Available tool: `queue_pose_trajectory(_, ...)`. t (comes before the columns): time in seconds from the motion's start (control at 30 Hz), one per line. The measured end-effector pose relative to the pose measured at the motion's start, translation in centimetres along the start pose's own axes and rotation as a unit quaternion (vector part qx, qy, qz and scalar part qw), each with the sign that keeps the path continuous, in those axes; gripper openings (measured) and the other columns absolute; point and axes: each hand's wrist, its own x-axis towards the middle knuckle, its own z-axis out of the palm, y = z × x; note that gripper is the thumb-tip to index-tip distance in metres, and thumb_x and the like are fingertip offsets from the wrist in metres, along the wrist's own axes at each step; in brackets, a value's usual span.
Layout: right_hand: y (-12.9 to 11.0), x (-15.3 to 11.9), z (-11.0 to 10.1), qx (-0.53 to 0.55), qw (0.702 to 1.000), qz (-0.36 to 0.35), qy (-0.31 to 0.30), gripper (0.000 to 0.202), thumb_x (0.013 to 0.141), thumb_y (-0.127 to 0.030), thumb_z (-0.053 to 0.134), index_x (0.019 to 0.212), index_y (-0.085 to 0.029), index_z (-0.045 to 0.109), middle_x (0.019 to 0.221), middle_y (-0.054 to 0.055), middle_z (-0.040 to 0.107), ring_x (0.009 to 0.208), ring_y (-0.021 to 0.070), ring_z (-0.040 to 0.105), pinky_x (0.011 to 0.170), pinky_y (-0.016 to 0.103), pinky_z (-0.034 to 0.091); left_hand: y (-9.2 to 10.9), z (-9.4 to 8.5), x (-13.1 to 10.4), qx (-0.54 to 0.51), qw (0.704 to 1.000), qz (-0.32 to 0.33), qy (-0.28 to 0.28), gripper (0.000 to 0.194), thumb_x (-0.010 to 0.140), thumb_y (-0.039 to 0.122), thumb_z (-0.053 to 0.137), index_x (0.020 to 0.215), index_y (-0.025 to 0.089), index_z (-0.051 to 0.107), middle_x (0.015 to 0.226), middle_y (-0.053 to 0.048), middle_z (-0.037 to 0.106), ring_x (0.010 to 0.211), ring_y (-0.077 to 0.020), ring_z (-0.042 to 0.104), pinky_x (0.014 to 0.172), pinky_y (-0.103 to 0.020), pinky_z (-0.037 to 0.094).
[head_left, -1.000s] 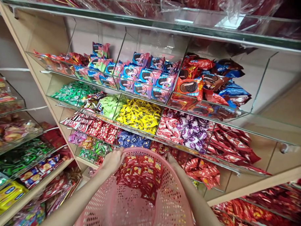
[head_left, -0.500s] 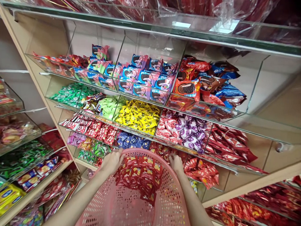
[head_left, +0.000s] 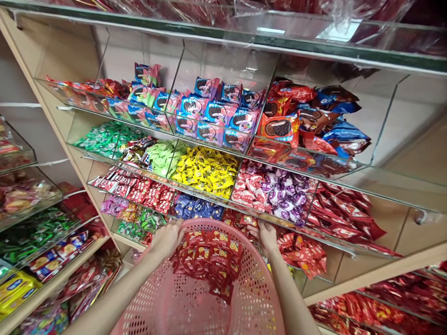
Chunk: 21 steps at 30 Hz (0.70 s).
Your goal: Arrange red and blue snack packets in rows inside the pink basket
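Observation:
A pink perforated plastic basket (head_left: 255, 305) is tilted toward the shelves at the bottom centre, with a heap of small red snack packets (head_left: 209, 257) inside against its far wall. My left hand (head_left: 167, 239) is closed over the basket's left rim. Just beyond the right rim, my right hand (head_left: 265, 236) reaches into a low shelf compartment of red packets. Its fingers are closed at a red snack packet (head_left: 248, 220); the basket's edge and the shelf partly hide the grip.
Glass-fronted shelves rise ahead, holding yellow-wrapped sweets (head_left: 206, 172), purple-wrapped sweets (head_left: 286, 196), blue-wrapped sweets (head_left: 197, 207) and cookie packs (head_left: 218, 111). A glass shelf edge (head_left: 213, 33) crosses above. More stocked shelves (head_left: 31, 205) stand left, with red packets (head_left: 383, 310) lower right.
My right hand has shifted slightly up and right from beside the basket rim, and a red packet now shows at its fingertips. My left hand and the basket stay nearly still.

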Motion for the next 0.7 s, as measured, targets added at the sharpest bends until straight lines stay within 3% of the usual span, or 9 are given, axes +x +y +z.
queue_pose_trajectory(0.13,-0.6,-0.5,0.1,0.069,0.997,0.022,-0.015,0.028,0.067,-0.037,0.062,0.081,-0.021,0.045,0.067,-0.002,0.057,0.054,0.0127,0.062,0.047,0.022,0.051,-0.1,0.2,0.1,0.005,1.000,0.000,0.002,0.036,0.088,0.041,0.026,0.111,0.021,0.046,0.099,-0.010,0.061,0.082,-0.0207,0.060,0.068,-0.029,0.042)
queue_pose_trajectory(0.3,-1.0,-0.7,-0.2,0.103,0.990,0.094,-0.026,0.017,0.070,-0.029,0.059,0.070,-0.020,0.044,0.041,-0.009,0.040,0.032,0.0059,0.041,0.032,0.015,0.036,-0.1,0.2,0.1,0.014,1.000,0.001,0.005,0.034,0.088,0.038,0.029,0.111,0.020,0.047,0.099,-0.009,0.061,0.084,-0.0204,0.060,0.070,-0.029,0.042)
queue_pose_trajectory(0.5,-3.0,-2.4,-0.6,0.128,0.962,0.224,-0.093,0.004,0.080,-0.018,0.049,0.078,-0.016,0.052,0.054,0.000,0.059,0.043,0.0085,0.055,0.040,0.015,0.045,0.2,-0.1,0.1,0.021,1.000,0.005,0.003,0.033,0.088,0.036,0.029,0.110,0.019,0.047,0.100,-0.010,0.061,0.086,-0.0215,0.060,0.070,-0.030,0.043)
queue_pose_trajectory(0.7,-4.9,-5.0,-0.1,0.141,0.953,0.216,-0.158,0.016,0.075,-0.027,0.060,0.084,-0.018,0.051,0.069,0.000,0.063,0.057,0.0107,0.061,0.055,0.022,0.052,0.2,-0.1,0.0,0.025,1.000,0.007,0.006,0.032,0.087,0.036,0.030,0.109,0.020,0.047,0.099,-0.009,0.062,0.081,-0.0213,0.061,0.067,-0.030,0.043)
